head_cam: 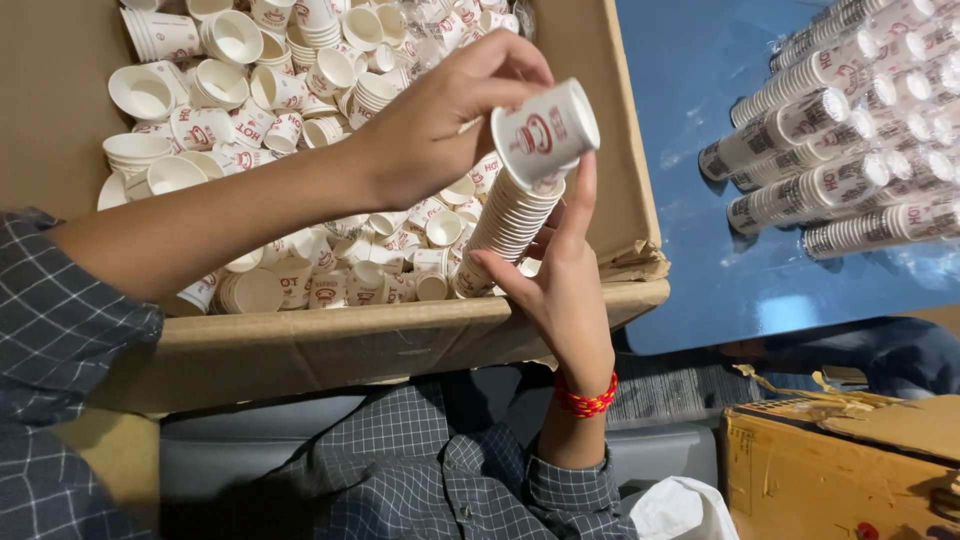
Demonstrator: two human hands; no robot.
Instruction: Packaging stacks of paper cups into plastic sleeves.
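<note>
Near the lower middle of the frame, the right hand (560, 290), a red beaded band at its wrist, propped a long nested stack of small white paper cups with red print (512, 222) from beneath, fingers spread along its side rather than closed around it. Tilted so, the stack looked liable to buckle or slide apart. Above, at centre, the left hand (440, 115) pinched the topmost cup (545, 130); a skewed seating could have jammed it. Behind lay the open brown cardboard box (620, 150) of loose cups.
</note>
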